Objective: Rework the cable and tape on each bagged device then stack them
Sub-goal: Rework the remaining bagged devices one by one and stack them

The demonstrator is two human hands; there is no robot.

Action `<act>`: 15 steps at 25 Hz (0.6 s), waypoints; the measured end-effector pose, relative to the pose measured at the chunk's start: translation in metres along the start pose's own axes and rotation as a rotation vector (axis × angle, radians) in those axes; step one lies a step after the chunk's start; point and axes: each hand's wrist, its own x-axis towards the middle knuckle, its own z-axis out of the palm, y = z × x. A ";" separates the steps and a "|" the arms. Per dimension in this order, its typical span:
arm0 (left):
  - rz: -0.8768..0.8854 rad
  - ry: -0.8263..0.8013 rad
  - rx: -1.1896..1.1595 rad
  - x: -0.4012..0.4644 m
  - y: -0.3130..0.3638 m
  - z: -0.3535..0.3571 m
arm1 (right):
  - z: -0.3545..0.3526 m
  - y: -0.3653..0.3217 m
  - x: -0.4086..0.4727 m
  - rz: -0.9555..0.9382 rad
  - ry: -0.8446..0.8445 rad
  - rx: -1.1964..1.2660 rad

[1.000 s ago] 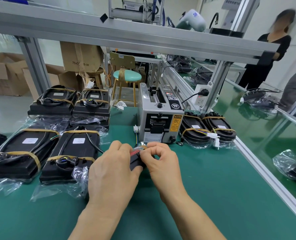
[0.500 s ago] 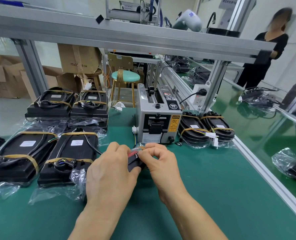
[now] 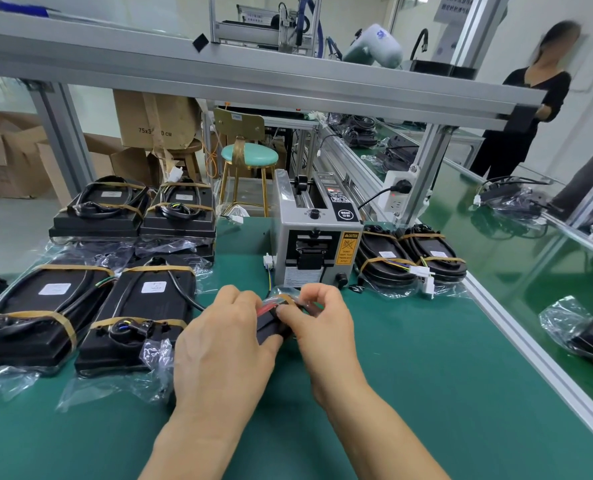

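Both hands hold one small black device (image 3: 270, 327) in the middle of the worktop (image 3: 409, 393). The left hand (image 3: 218, 344) grips it, and the right hand (image 3: 317, 320) pinches its tape. Taped devices (image 3: 139, 306) wait near the left edge. This one isn't finished or stacked.

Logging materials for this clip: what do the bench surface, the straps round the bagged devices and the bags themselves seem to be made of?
Bench mat: green, matte, probably rubber; faint sheen only.
Straps: tan, flat, dull, likely paper tape.
Bags: clear thin plastic film, crinkled with bright glints.
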 end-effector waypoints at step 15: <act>0.010 -0.015 0.014 0.001 0.004 -0.005 | -0.005 0.005 0.002 0.003 -0.219 0.075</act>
